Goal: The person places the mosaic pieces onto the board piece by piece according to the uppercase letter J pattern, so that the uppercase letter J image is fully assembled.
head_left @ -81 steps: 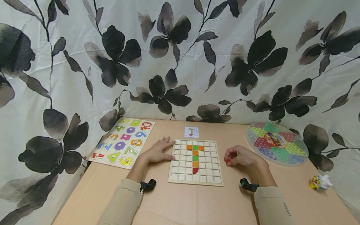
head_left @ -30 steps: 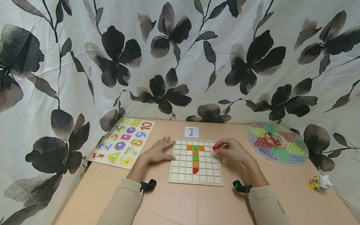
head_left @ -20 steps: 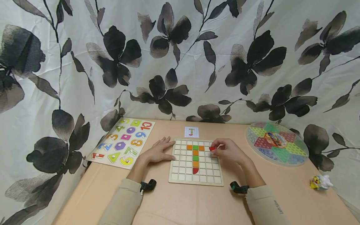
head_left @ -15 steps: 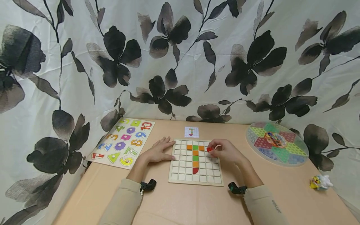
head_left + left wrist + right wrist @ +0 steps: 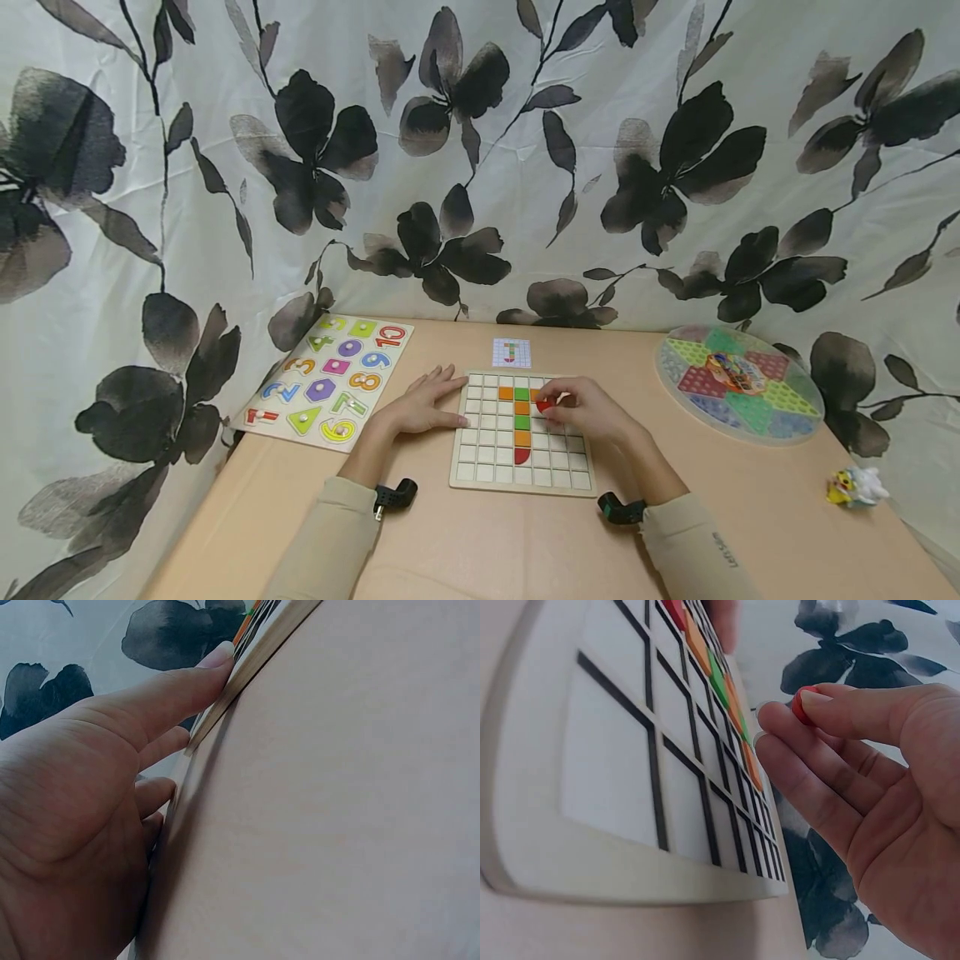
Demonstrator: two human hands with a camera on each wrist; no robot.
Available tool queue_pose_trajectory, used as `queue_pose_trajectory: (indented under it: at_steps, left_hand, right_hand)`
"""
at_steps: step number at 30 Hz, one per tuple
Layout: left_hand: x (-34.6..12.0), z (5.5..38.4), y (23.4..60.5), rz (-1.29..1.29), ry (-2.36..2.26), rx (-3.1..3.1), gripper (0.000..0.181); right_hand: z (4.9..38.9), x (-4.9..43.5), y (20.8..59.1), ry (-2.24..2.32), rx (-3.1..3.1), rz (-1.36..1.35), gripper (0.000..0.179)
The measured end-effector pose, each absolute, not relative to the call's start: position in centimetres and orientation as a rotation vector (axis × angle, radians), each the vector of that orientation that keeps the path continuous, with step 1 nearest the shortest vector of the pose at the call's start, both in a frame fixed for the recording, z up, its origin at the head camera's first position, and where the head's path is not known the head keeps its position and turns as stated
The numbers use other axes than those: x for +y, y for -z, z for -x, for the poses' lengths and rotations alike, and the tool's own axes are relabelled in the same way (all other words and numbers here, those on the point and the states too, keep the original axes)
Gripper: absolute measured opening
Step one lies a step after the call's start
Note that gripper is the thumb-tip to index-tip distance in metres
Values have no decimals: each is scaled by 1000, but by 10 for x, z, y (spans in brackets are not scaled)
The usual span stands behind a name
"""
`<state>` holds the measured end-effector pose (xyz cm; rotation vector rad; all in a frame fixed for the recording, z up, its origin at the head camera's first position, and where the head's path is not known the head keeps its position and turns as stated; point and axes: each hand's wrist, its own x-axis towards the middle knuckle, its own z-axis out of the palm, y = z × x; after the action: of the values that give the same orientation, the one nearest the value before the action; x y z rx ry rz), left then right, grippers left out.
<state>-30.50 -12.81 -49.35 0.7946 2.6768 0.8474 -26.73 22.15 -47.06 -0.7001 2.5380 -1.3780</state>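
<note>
A wooden grid board (image 5: 487,476) with white squares lies in the middle of the table. Orange and green tiles form a T on it, and a red rounded tile (image 5: 521,456) ends the stem. My right hand (image 5: 588,410) pinches another small red tile (image 5: 804,705) between thumb and fingers, above the board's right part. In the head view that hand partly hides the right orange tile. My left hand (image 5: 422,406) lies with straight fingers at the board's left edge; its thumb (image 5: 202,679) touches the rim.
Behind the board lies a small pattern card (image 5: 512,352). A number-and-shape board (image 5: 318,387) is at the left. A round clear case of patterned pieces (image 5: 738,383) sits at the right, near a small toy figure (image 5: 855,486). A floral curtain (image 5: 555,167) hangs behind the table.
My right hand has carried the red tile leftward from the table beside the board to over the grid, near the T's right arm. My left hand has stayed in place.
</note>
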Motion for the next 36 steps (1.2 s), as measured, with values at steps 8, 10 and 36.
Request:
queue_pose_trajectory:
  at_steps: [8,10,36]
  left_hand:
    - [-128,306,495,-795,-845,2682,87]
    - [-128,306,495,-795,-848,2683,87]
    - [-129,305,495,-788,-856,2679,86]
  right_hand:
    - [265,211,473,1382,2478,774,27]
    - [265,208,474,1377,2469,803,26]
    - [261,180,478,1157,2594,998,17]
